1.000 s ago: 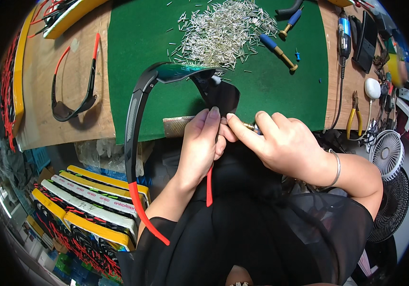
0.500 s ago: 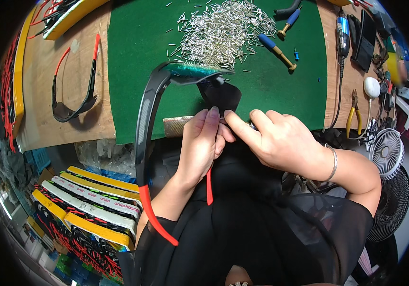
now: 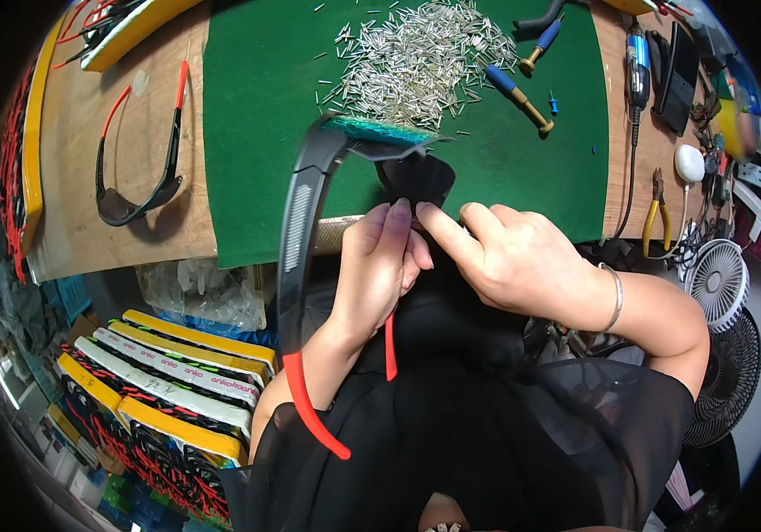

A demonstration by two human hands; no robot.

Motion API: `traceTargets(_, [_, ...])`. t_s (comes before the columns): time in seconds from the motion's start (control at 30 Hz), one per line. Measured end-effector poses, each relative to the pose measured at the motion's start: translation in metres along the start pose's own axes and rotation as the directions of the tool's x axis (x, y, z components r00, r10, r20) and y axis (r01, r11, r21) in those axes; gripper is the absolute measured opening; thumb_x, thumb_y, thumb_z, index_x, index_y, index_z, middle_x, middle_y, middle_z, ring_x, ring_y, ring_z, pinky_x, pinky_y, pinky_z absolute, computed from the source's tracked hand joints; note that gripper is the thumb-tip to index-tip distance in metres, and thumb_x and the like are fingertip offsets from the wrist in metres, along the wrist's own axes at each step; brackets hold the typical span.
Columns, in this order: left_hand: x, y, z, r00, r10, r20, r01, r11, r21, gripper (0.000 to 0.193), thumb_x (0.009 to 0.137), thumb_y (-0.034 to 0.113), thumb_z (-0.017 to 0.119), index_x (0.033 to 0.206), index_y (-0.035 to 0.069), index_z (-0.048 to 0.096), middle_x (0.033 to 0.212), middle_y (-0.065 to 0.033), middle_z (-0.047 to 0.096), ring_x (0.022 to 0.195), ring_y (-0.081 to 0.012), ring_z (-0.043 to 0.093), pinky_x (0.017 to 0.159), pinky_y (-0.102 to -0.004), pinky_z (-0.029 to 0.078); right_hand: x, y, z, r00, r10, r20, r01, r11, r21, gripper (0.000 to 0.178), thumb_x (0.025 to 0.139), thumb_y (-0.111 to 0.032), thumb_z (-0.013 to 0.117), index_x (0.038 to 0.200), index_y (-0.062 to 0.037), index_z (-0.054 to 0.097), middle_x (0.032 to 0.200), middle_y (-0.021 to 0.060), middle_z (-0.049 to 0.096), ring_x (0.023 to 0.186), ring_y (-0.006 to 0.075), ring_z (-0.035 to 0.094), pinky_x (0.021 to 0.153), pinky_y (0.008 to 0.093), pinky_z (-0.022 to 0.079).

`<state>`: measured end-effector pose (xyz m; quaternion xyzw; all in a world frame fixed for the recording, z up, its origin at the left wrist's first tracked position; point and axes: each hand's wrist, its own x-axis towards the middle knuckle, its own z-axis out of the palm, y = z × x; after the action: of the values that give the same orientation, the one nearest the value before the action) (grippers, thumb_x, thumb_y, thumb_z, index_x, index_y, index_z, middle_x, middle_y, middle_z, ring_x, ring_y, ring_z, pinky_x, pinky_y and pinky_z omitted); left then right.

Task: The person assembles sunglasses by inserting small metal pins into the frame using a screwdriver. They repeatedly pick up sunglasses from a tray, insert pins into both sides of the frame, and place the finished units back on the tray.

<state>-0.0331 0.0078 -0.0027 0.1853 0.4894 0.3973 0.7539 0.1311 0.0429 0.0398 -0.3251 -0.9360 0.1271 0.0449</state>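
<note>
My left hand [image 3: 379, 266] is closed on a pair of black sunglasses [image 3: 296, 222], its thumb and fingers pinched near a hinge in front of my body. The glasses have red temple tips and a blue-green mirrored lens; one temple arches down past my left forearm. My right hand [image 3: 522, 262] is curled close beside it, its index fingertip meeting the left thumb and the glasses. Whatever sits inside the right fingers is hidden. A patterned metallic strip [image 3: 336, 235] lies at the mat's front edge behind my left hand.
A heap of small metal pins [image 3: 425, 66] covers the green mat's [image 3: 256, 133] far part. Blue-handled tools [image 3: 522, 99] lie right of it. Another pair of sunglasses [image 3: 137, 199] rests on the wooden table at left. Yellow-handled pliers [image 3: 658, 213] and a white fan [image 3: 717, 275] are at right.
The sunglasses have swung slightly, their long temple shifting to the right. Both hands stay pressed together at nearly the same place.
</note>
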Motion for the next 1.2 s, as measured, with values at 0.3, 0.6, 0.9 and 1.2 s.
traceTargets(0.3, [0.000,0.001,-0.003,1.000,-0.005,0.012,0.004,0.999,0.039,0.031,0.096,0.023,0.035,0.074,0.002,0.044,0.053,-0.0031,0.049,0.037,-0.0038,0.034,0.035,-0.0186,0.028,0.003,0.000,0.004,1.000,-0.017,-0.025,0.017,1.000,0.000,0.037,0.074,-0.016,0.055,0.108,-0.0039,0.052,0.063,0.0059,0.046,0.048,0.0161,0.052,0.038,0.0254,0.044])
traceTargets(0.6, [0.000,0.009,0.007,0.996,-0.049,-0.069,0.046,0.998,-0.047,0.033,0.096,0.028,0.035,0.080,0.001,0.047,0.060,-0.0042,0.052,0.038,-0.0041,0.035,0.034,-0.0176,0.028,-0.010,0.013,-0.003,0.999,-0.014,-0.053,0.011,0.998,-0.055,0.039,0.073,-0.014,0.054,0.112,-0.0071,0.051,0.067,0.0034,0.046,0.055,0.0153,0.050,0.047,0.0255,0.044])
traceTargets(0.9, [-0.013,0.026,0.027,0.996,-0.068,0.062,0.067,0.998,0.018,0.022,0.094,0.020,0.037,0.089,0.001,0.046,0.068,-0.0029,0.053,0.043,-0.0031,0.034,0.039,-0.0166,0.027,-0.054,0.063,-0.006,0.876,0.394,-0.277,-0.464,0.847,-0.259,0.050,0.071,-0.012,0.065,0.116,-0.0015,0.048,0.100,0.0133,0.050,0.093,0.0287,0.048,0.082,0.0386,0.040])
traceTargets(1.2, [-0.029,0.018,0.030,0.978,-0.090,0.187,0.058,0.983,0.172,0.036,0.088,0.010,0.045,0.123,0.005,0.039,0.084,-0.0032,0.057,0.052,-0.0012,0.037,0.045,-0.0139,0.029,-0.004,0.023,-0.019,0.920,0.286,-0.269,-0.061,0.781,0.622,0.029,0.077,-0.012,0.062,0.104,-0.0037,0.055,0.081,0.0112,0.057,0.062,0.0237,0.056,0.057,0.0304,0.046])
